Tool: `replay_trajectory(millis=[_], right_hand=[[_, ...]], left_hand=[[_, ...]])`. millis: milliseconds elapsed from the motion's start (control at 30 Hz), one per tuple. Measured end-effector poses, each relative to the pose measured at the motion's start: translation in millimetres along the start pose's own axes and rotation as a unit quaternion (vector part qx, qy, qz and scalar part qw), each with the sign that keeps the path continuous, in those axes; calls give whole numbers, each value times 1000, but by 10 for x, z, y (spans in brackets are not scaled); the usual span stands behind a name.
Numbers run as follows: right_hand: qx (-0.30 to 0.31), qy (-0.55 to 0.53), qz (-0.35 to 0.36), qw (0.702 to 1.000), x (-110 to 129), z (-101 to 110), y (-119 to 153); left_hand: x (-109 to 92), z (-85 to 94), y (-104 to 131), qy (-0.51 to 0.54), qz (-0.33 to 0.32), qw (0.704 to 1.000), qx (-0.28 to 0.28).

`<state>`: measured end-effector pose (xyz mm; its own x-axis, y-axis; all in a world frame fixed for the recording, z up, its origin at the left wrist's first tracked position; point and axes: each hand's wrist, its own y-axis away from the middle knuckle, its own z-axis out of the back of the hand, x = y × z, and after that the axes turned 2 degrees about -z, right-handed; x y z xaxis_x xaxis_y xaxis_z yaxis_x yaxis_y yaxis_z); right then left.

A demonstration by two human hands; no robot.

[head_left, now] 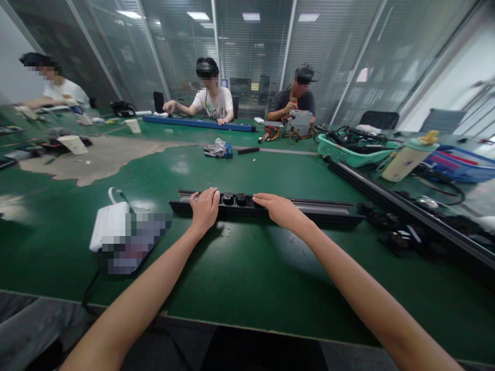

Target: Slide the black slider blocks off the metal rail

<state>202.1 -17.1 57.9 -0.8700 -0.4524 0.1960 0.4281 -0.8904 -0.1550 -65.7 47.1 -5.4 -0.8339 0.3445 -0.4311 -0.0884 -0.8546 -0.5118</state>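
Note:
A long black channel-shaped rail (325, 207) lies crosswise on the green table in front of me, its grey inside facing up. Two black socket modules (234, 199) sit side by side in its middle, between my hands. My left hand (205, 205) grips the rail just left of them, its fingers bent over the far wall. My right hand (279, 207) rests over the rail to the right, with fingers stretched out and pointing left; its fingertips touch the parts at the middle. What lies under both palms is hidden.
Left of the rail are a white box-like device (110, 224) and a phone (135, 247). At right lie a long black bar (386, 193), loose black modules (400, 239), a green basket (351, 154) of cables and a bottle (408, 157). Several people sit across the table.

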Motion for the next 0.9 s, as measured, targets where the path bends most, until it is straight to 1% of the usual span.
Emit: replay_trajectory(millis=[200,400,700,900], right_hand=[[2,-1,-4,1000,-37,28,6],[18,16,-10,1000,-32,69,21],[21,22,-13,999,-52,119,26],[16,18,-12,1000,-64,110,24]], left_hand=[[-6,4,-2,6,2,1000,-2],[-8,8,1,12,3,1000,-1],[-7,13,1,14,5,1000,-3],[-5,9,0,9,3,1000,-6]])
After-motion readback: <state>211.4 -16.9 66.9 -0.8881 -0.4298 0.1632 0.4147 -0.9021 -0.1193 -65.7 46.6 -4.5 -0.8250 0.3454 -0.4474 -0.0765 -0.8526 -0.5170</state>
